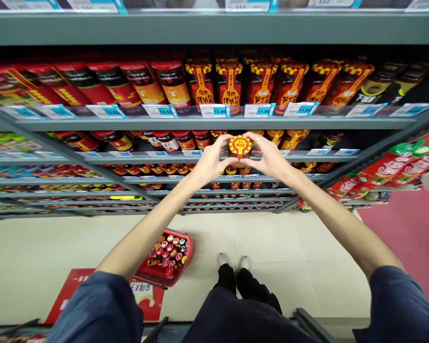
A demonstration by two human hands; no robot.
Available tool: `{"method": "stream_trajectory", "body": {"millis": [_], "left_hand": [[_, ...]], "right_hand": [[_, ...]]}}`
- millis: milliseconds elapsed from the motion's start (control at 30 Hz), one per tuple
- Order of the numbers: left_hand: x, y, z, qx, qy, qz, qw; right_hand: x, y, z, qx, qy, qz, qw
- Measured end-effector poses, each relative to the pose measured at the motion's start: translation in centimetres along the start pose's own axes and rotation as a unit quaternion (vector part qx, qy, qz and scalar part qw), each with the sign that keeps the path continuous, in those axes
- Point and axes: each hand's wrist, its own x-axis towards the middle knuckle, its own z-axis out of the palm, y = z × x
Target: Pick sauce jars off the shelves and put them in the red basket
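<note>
Between my two hands is a sauce jar (240, 146) with a round yellow and red lid facing up toward me. My left hand (215, 159) grips its left side, fingers behind and thumb in front. On the other side my right hand (266, 156) holds it the same way, the thumbs nearly meeting at the front. The jar is in front of a shelf of similar jars, below the price-tag edge of the shelf above. Its lower body is mostly hidden by the lid and my thumbs.
Rows of sauce jars (230, 85) stand on the shelves, with price tags (216, 111) along the edge. A red shopping basket (191, 252) holding several jars sits on the floor to the left of my feet. Red packets (393, 166) hang at the right.
</note>
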Motion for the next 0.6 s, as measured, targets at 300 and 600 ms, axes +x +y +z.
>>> {"method": "stream_trajectory", "body": {"millis": [300,600], "left_hand": [[1.2,-3.0,1.5,0.183,0.114,0.129,0.968],[1.2,-6.2,1.9,0.265,0.137,0.104,0.949]], "right_hand": [[1.3,3.5,2.5,-0.118,0.067,-0.085,0.987],[1.5,5.8,3.5,-0.229,0.067,-0.071,0.969]]}}
